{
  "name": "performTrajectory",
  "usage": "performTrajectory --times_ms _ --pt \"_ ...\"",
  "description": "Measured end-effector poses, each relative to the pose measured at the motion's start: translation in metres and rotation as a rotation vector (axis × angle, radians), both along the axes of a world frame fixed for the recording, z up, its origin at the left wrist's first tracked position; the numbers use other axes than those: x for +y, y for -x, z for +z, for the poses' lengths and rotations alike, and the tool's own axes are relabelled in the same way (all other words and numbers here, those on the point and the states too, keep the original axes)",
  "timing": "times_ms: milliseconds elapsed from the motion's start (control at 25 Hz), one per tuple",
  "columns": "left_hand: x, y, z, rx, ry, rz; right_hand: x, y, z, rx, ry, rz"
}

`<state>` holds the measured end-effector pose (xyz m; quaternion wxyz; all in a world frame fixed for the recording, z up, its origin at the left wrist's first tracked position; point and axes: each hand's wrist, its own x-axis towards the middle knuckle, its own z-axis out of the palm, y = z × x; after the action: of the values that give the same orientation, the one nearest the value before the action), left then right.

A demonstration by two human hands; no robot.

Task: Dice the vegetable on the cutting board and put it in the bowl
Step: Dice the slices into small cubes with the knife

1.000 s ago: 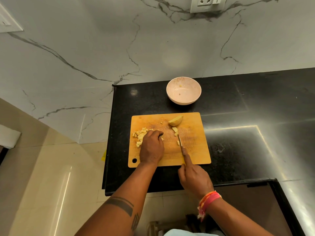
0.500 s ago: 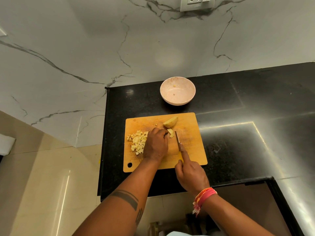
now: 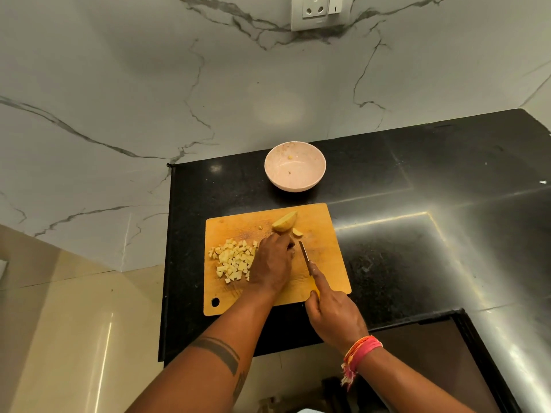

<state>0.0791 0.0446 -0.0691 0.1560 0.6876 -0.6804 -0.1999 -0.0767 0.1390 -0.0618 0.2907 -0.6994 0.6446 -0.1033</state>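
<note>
We note the right hand (image 3: 334, 317) with its fingers wrapped tight around the yellow handle of a knife (image 3: 304, 255); the forefinger lies along the top of the blade. The blade points away from us, its tip just beside the left knuckles. Whether the edge touches the board we cannot tell.

The left hand (image 3: 272, 265) rests palm down on the cutting board (image 3: 325, 254), fingers curled under and drawn together at the far end. What they press on is hidden beneath them; we cannot tell if they clamp anything.

Just beyond the left fingertips lies an uncut wedge of the vegetable (image 3: 285, 222), pale yellow with skin on one side, and a smaller slice (image 3: 297, 232) just to its right. To the left of the left hand sits a pile of diced pieces (image 3: 234, 259), touching the hand's edge, all on the board.

The board lies on the black bench (image 3: 417, 234), near its left end. The bowl (image 3: 295, 166) stands on the bench just past the board's far edge, apart from it, holding only a few small scraps.

A red and orange thread band (image 3: 359, 351) circles the right wrist.
</note>
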Motion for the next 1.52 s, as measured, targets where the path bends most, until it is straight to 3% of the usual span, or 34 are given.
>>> performTrajectory --times_ms 720,1240,1520 --pt "0.009 -0.016 -0.005 -0.131 0.001 0.030 0.001 -0.017 0.004 0.059 -0.052 0.094" --pt "0.003 -0.013 -0.002 -0.185 -0.027 0.081 0.007 -0.015 -0.003 0.218 -0.113 0.223" --pt "0.006 -0.022 0.008 -0.203 0.000 0.049 0.017 0.001 -0.004 0.107 -0.088 0.104"
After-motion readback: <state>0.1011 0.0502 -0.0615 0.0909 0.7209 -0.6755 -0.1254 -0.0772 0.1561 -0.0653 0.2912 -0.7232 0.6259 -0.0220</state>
